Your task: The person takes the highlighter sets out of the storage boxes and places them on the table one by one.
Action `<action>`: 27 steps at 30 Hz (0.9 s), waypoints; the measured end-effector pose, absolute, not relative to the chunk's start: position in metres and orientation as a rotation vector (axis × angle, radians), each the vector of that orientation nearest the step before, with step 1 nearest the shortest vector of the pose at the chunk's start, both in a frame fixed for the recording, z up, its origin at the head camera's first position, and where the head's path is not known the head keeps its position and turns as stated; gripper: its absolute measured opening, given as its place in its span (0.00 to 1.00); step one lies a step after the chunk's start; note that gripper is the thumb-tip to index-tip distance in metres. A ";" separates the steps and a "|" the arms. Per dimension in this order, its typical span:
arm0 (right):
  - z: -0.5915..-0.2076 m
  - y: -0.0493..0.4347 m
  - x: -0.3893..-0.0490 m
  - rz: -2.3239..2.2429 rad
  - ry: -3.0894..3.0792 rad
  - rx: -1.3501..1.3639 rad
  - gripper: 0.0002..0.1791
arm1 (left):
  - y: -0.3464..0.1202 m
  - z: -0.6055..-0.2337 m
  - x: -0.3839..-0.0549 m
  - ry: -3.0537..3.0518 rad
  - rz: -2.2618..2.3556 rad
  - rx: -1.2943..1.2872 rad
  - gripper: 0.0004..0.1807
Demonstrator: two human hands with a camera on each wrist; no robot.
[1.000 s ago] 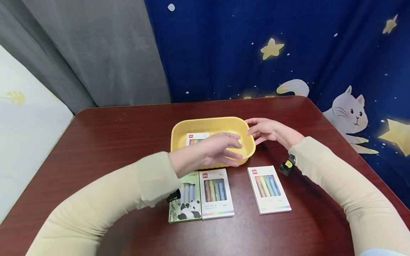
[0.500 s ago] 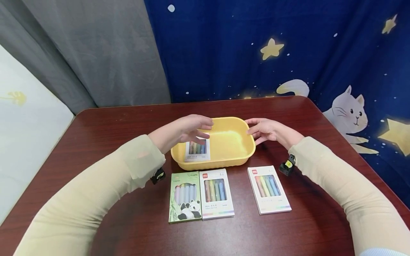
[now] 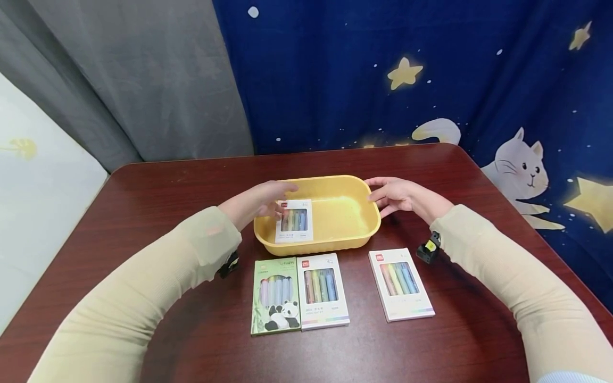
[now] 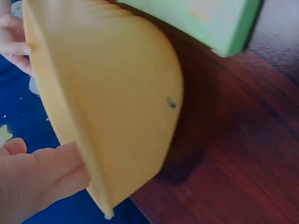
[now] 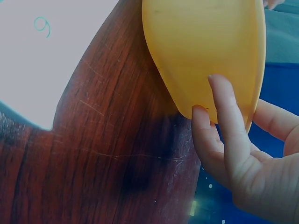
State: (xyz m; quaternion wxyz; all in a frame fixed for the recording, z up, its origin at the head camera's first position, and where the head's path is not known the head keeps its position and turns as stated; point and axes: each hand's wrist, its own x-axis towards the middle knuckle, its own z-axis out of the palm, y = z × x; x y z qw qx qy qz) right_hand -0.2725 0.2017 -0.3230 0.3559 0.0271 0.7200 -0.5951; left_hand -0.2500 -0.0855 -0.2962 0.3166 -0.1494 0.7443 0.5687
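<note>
A yellow plastic basket (image 3: 349, 242) stands on the table, with a white boxed set of coloured pens (image 3: 293, 234) lying flat at its left end. My left hand (image 3: 258, 201) is at the left end, its fingers reaching over the rim to the inside; the rim hides their tips in the left wrist view. At the opposite end, my right hand (image 3: 395, 196) holds the basket, fingers (image 5: 226, 107) against the outer wall and thumb over the rim. In front lie a green panda-printed pen box (image 3: 276, 314) and a white pen box (image 3: 324, 314) side by side.
Another white pen box (image 3: 407, 308) lies apart to the right, slightly turned, below the right hand. The dark red table (image 3: 191, 175) ends at a back edge before grey and blue curtains (image 3: 335, 80). A white surface (image 3: 38, 186) stands at the left.
My left hand has moved left from over the middle of the basket to its left rim, uncovering the white pen box inside. The right hand has stayed at the right end.
</note>
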 end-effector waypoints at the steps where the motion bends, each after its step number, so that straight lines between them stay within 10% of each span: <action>1: -0.323 0.202 -0.272 -1.536 1.861 0.068 0.34 | -0.086 -0.298 -0.250 1.972 1.482 -0.403 0.31; 27: -0.322 0.203 -0.272 -1.517 1.878 0.075 0.33 | -0.094 -0.318 -0.242 1.963 1.487 -0.514 0.31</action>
